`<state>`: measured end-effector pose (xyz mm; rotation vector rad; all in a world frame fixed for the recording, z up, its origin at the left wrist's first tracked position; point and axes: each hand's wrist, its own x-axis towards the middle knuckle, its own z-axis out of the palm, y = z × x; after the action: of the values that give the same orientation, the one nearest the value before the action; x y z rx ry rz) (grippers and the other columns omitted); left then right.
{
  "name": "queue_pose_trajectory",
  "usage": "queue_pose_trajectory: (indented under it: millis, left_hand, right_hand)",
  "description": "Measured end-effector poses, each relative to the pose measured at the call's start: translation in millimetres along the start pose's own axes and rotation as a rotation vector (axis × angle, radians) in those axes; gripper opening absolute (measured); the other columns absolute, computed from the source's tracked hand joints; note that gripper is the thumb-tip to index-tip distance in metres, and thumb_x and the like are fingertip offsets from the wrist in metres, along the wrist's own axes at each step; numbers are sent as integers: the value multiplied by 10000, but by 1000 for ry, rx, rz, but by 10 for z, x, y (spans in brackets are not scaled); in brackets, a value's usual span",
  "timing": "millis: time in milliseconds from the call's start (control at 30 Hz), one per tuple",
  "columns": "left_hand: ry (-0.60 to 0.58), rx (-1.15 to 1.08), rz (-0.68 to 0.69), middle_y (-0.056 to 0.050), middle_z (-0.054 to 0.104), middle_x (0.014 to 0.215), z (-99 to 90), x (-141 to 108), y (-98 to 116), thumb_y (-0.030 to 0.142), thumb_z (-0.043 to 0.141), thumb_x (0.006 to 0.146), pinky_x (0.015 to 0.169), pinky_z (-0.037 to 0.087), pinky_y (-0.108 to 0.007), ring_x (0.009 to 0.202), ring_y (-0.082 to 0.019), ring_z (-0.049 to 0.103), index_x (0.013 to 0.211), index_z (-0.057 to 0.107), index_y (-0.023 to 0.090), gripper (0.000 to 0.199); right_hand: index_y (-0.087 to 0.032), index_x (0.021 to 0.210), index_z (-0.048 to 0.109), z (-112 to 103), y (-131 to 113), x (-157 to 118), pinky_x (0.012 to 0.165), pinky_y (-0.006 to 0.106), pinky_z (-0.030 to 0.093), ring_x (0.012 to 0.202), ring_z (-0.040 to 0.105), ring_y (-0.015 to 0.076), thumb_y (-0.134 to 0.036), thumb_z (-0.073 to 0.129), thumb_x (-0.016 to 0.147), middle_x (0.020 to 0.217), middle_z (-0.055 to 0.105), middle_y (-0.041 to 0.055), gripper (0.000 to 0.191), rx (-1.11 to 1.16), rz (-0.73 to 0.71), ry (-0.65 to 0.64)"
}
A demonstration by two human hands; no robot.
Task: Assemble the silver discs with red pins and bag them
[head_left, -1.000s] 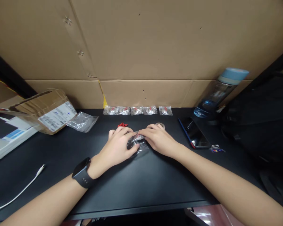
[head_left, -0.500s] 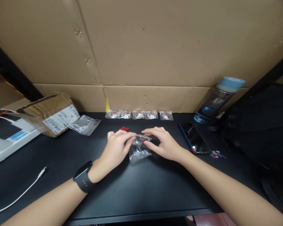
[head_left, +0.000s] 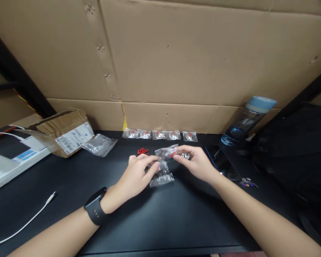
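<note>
Packet (head_left: 166, 153) is positioned above the tabletop (head_left: 160, 223) at center, its right end at the right hand (head_left: 196, 163) and its left end near the fingertips of the left hand (head_left: 136, 175). A clear bag (head_left: 162, 177) is located just below it. A loose metal disc (head_left: 185, 155), partly covered by the right fingers, and a red cord bundle (head_left: 142, 151) are near the hands. Bare surface extends from the bag to the front edge of the tabletop. At the rear, five bagged discs (head_left: 159, 135) stand in a row along the cardboard panel (head_left: 176, 64); the rightmost is set slightly apart. The phone (head_left: 226, 166) bounds the right side; the carton (head_left: 69, 137) is well apart on the left.

Materials: packet and bag, creased glossy transparent film; packet contents, silvery with a red piece; disc, round metal with a raised center; tabletop, smooth matte black; panel, flat brown board with a horizontal fold.

Grip: the right thumb and fingers are pinched together on the packet's right end. The left thumb and index finger are separated by a narrow gap at the bag's upper end; whether they clamp the film cannot be told.
</note>
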<state>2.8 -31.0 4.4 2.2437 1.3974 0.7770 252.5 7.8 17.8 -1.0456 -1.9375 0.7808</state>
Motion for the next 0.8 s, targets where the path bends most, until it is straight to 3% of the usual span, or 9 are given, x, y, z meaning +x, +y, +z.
queue_pose_trajectory:
  millis: [167,267,367,500,567,667,733,800]
  left_hand:
    - [-47,43,88,-14,772,1152,8,-20,-6,399,457,1067,947,335,-427,1073,-229,654,1181,706,306,289]
    - [-58,60,139,-26,773,1132,18,-23,-14,372,464,1062,941,330,-427,1066,-230,645,1153,709,288,275]
    - [-75,77,168,-29,772,1078,25,-22,-26,340,489,1048,936,325,-427,1058,-236,637,1132,714,284,248]
    - [-105,93,203,-11,763,1048,15,-28,-37,311,500,1044,914,330,-403,1041,-223,630,1120,710,291,224]
    - [-130,114,237,-10,762,1047,0,-36,-34,296,487,1052,910,336,-395,1040,-218,629,1121,706,286,230]
    - [-179,158,294,-30,761,1061,-26,-51,-23,231,472,1048,908,355,-385,1041,-214,644,1119,710,267,251]
    - [-211,168,322,-45,759,1093,-41,-63,-18,166,457,1033,916,375,-374,1052,-208,661,1135,710,259,288]
    - [-244,151,349,-46,754,1154,-53,-77,-18,116,451,1014,946,392,-366,1094,-205,669,1180,702,273,339]
  right_hand:
    - [-195,1034,764,-429,386,192,906,426,567,932,753,270,-377,707,885,986,804,89,242,-202,65,213]
    - [-161,1024,763,-586,688,383,869,397,582,913,763,272,-312,697,858,961,808,117,233,-297,237,306]
    - [-122,1059,744,-567,893,574,790,376,581,844,767,265,-297,668,869,885,806,129,269,-330,314,316]
    - [-157,1186,693,-473,944,667,921,507,498,960,729,327,-346,699,847,882,788,111,388,-479,343,369]
    - [-192,1138,708,-486,892,617,958,539,449,1032,693,342,-314,674,847,967,769,110,318,-600,304,369]
    - [-197,1015,733,-575,755,462,893,440,474,952,681,281,-239,612,852,982,735,99,207,-674,159,264]
    - [-191,1029,732,-624,649,345,823,368,502,866,679,234,-265,609,879,955,734,81,208,-587,45,45]
    - [-205,1105,730,-628,555,249,838,353,524,900,689,225,-342,676,876,1037,748,71,273,-488,-26,-232]
